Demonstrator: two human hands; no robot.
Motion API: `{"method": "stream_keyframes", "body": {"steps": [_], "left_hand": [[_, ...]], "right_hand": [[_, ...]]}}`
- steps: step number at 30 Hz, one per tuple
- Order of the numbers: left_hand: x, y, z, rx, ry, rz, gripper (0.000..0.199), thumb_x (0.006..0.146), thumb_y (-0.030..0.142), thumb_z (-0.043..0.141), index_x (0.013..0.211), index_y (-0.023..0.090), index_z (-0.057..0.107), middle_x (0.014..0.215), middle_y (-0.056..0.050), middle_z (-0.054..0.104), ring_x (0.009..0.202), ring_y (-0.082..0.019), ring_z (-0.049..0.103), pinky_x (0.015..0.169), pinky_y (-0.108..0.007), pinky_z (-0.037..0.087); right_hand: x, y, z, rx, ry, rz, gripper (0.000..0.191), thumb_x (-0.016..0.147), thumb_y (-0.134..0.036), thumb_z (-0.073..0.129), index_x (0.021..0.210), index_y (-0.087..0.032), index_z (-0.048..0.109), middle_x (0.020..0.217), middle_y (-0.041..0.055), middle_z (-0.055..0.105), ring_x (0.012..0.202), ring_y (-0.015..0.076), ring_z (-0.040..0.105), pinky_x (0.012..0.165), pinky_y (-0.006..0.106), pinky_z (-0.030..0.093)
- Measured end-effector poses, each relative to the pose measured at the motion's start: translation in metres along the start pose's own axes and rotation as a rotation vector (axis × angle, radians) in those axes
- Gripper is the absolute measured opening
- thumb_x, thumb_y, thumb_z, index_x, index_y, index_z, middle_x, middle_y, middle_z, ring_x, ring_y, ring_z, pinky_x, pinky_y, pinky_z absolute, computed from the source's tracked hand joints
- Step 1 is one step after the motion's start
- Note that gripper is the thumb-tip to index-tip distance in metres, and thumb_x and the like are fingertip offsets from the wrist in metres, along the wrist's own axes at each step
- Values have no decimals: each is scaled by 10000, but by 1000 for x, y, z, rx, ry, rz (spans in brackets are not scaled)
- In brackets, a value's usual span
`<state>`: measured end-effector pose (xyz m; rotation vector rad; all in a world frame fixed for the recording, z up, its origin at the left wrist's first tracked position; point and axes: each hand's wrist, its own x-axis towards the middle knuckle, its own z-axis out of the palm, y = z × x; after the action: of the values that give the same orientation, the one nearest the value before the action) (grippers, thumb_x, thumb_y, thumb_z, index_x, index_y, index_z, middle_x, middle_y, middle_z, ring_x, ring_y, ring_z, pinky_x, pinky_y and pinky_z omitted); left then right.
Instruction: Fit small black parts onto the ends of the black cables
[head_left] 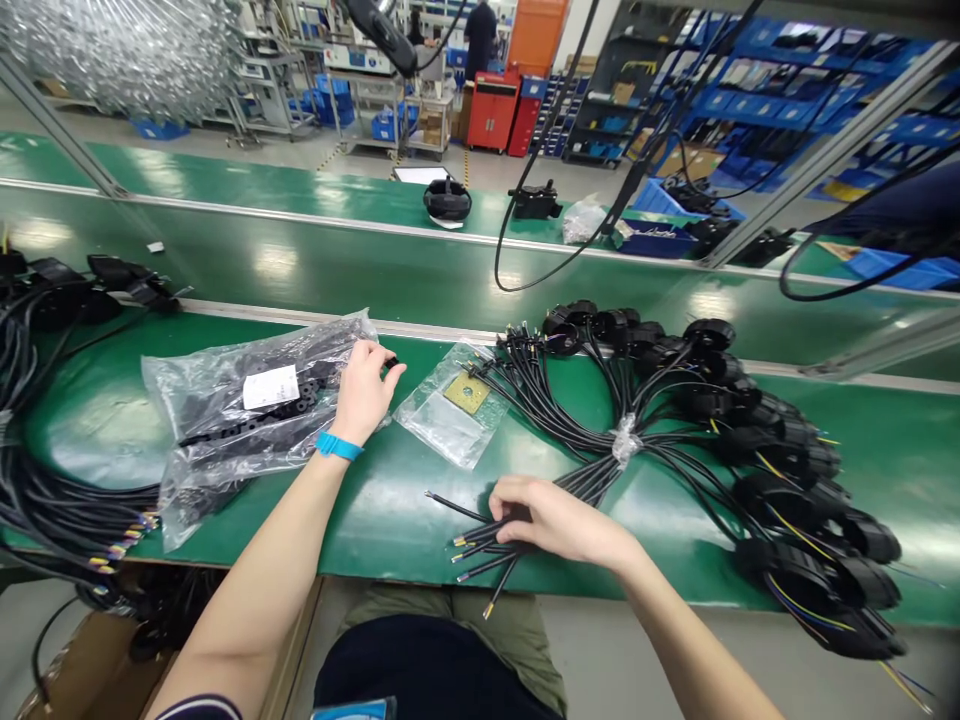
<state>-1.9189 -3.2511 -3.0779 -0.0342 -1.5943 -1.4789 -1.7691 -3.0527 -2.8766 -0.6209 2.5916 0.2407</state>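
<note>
My left hand, with a blue wristband, pinches a small black part above the right end of a clear plastic bag of black parts. My right hand has its fingers curled over several black cable ends near the front edge of the table. These cables run to a bundle tied with clear wrap. Between the hands and farther back lies a small clear bag with a yellowish square plate.
Black round housings with cables cover the right side of the green table. More cables lie at the left. A black cable loop hangs above the rear rail.
</note>
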Motion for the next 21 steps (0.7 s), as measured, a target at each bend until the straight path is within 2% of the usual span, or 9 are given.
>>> {"method": "stream_keyframes", "body": {"steps": [3,5,8,11,13,15,17,18,21], "left_hand": [[-3,2,5,-15,-82,-39,221,884,331,593,982,136,623,930,-41,562,778,-120,538,732,-251,445],[-5,4,7,-35,-145,-49,222,893,340,579,997,148,619,898,-22,575,746,-110,541,727,-248,437],[-8,7,10,-22,-208,-15,218,895,341,576,995,152,619,883,-19,577,745,-113,542,728,-250,425],[-9,9,11,14,-237,2,221,898,353,573,997,162,623,867,-15,577,732,-117,543,710,-260,409],[-10,9,11,30,-252,-8,218,898,354,572,997,167,623,871,-11,582,715,-114,544,689,-265,399],[-10,9,11,36,-260,-13,217,898,351,571,998,166,622,877,-9,583,705,-111,543,676,-267,395],[-10,9,12,15,-256,-8,212,896,336,575,998,157,621,878,-15,577,715,-110,542,678,-263,401],[-10,9,12,-9,-250,-3,205,894,321,577,999,150,622,881,-19,573,723,-107,540,688,-257,408],[-10,10,13,-135,-233,-3,178,879,265,589,1001,144,638,906,-24,567,749,-90,538,733,-225,434]], "right_hand": [[5,2,-12,203,18,26,211,811,-307,681,853,-135,566,798,-18,566,740,89,486,682,207,379],[10,5,-18,275,9,-2,254,808,-346,686,915,-127,616,860,2,603,786,98,521,719,206,405],[21,9,-23,280,18,-40,283,879,-370,603,1028,-138,667,955,23,634,838,107,550,757,218,422],[28,8,-26,167,66,-57,202,876,-322,601,925,-148,692,930,11,643,832,105,563,749,221,423],[31,5,-28,117,7,-72,155,854,-286,618,880,-150,688,910,5,652,825,107,580,745,220,429],[37,6,-30,211,-11,-43,195,876,-308,587,922,-132,657,877,22,658,763,111,597,701,225,448],[49,12,-31,349,147,5,282,907,-368,539,994,-113,620,830,41,650,657,107,583,617,228,448],[56,17,-30,372,292,17,318,913,-390,526,1030,-108,617,818,45,643,622,102,566,584,226,436],[79,34,-23,160,742,0,306,905,-358,536,1051,-131,680,876,43,645,697,100,570,629,219,426]]}}
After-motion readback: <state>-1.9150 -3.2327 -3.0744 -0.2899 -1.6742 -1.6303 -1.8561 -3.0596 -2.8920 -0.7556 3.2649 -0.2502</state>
